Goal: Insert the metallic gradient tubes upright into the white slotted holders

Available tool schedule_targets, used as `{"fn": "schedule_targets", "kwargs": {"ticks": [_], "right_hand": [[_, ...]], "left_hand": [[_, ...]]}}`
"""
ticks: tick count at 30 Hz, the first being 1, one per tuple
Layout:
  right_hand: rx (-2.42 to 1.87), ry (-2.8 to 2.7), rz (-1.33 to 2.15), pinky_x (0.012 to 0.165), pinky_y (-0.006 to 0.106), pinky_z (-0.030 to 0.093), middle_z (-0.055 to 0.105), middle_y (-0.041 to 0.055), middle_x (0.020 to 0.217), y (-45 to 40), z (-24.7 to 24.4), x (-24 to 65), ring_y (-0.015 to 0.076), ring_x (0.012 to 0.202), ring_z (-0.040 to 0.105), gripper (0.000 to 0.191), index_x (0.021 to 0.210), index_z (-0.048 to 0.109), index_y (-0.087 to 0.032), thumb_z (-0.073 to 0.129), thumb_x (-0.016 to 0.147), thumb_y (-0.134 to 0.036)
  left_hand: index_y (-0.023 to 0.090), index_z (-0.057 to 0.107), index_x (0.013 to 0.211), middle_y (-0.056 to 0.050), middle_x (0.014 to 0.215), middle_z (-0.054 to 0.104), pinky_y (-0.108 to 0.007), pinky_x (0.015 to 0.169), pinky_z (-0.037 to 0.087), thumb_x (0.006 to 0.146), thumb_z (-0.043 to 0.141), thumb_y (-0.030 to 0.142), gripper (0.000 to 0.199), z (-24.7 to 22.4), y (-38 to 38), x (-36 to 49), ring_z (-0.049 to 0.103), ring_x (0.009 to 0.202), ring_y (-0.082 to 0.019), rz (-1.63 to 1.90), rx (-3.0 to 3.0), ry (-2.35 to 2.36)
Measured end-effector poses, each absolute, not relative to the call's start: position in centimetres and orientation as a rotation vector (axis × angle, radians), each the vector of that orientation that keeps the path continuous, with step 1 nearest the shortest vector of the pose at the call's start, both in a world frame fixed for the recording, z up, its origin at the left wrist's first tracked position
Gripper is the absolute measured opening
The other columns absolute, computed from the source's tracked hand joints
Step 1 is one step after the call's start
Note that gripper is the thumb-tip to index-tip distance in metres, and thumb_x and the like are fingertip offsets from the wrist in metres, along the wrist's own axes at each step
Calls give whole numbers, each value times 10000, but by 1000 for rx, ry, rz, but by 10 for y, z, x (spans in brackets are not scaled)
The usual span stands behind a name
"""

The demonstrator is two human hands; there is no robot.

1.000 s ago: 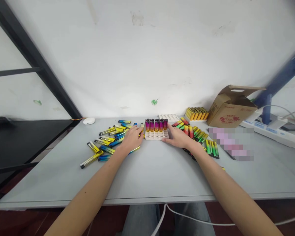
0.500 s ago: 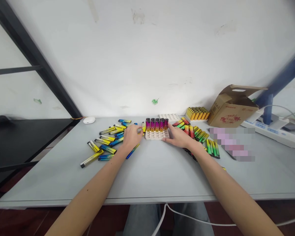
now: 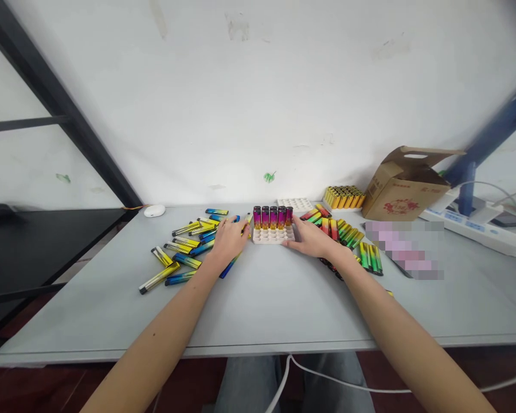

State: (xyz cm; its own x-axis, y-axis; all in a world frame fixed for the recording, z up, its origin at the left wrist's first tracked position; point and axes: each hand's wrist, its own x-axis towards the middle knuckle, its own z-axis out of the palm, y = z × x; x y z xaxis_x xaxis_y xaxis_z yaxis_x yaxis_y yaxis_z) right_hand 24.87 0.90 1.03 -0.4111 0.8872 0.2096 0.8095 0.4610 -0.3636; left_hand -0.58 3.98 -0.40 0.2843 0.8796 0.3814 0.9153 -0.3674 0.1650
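Purple and orange lighters (image 3: 273, 218) stand upright in the back rows of a white tray (image 3: 274, 236) whose front holes are bare. At the tray's right side, my right hand (image 3: 313, 237) grips its edge between thumb and fingers. My left hand (image 3: 232, 236) is left of the tray, over the blue and yellow lighters; a yellow lighter (image 3: 247, 225) is by its fingertips, and whether it is held I cannot make out. Yellow and blue lighters (image 3: 188, 261) lie scattered to the left. Red and green lighters (image 3: 332, 228) lie right of my right hand.
A second white tray (image 3: 298, 204) lies at the wall. Beside it stands a block of yellow lighters (image 3: 344, 198), then an open cardboard box (image 3: 406, 195). A power strip (image 3: 473, 229) is at the right, a white case (image 3: 155, 211) at the back left.
My left hand's fingers have shifted and spread over the lighters. A blue lighter near my left forearm has moved slightly left. My right hand remains on the tray.
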Motion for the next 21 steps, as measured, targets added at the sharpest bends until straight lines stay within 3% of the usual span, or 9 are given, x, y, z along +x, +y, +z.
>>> {"fn": "schedule_targets", "kwargs": {"ticks": [5,8,11,17,21], "right_hand": [[-1426,-2359,282,795,349,467,647,159,1144,10,10,249,325,1028,623,692,1386,324,-143,621,829,-427],[-1463,-2352,282,781,352,469,652,164,1127,10,9,249,331,1014,624,648,1335,373,-143,628,821,-444],[-1478,-2354,285,781,361,473,651,166,1110,9,10,249,333,1007,622,624,1310,390,-140,620,822,-455],[-1436,-2353,323,830,394,478,652,151,1086,8,10,250,331,1011,622,658,1362,353,-146,600,833,-449],[-1393,-2227,376,971,458,435,524,210,1339,10,7,249,353,1219,524,803,1431,279,-126,610,815,-521]], "left_hand": [[222,749,979,-96,960,739,-430,954,466,880,514,226,255,-1,38,-3,639,1084,-298,-707,-2393,-1834],[230,717,1070,-73,977,744,-420,898,488,841,569,207,273,-1,36,0,657,1014,-295,-804,-2366,-1909],[208,664,1160,-66,1030,740,-426,927,477,811,581,140,365,-2,34,2,642,1046,-290,-913,-2340,-1954],[187,648,1106,-73,1083,719,-376,938,489,882,489,167,276,2,37,-7,655,1036,-236,-1299,-2177,-1887],[205,625,1061,-53,1035,716,-351,914,506,915,487,220,202,14,33,-18,664,977,-195,-1601,-1943,-1669]]}}
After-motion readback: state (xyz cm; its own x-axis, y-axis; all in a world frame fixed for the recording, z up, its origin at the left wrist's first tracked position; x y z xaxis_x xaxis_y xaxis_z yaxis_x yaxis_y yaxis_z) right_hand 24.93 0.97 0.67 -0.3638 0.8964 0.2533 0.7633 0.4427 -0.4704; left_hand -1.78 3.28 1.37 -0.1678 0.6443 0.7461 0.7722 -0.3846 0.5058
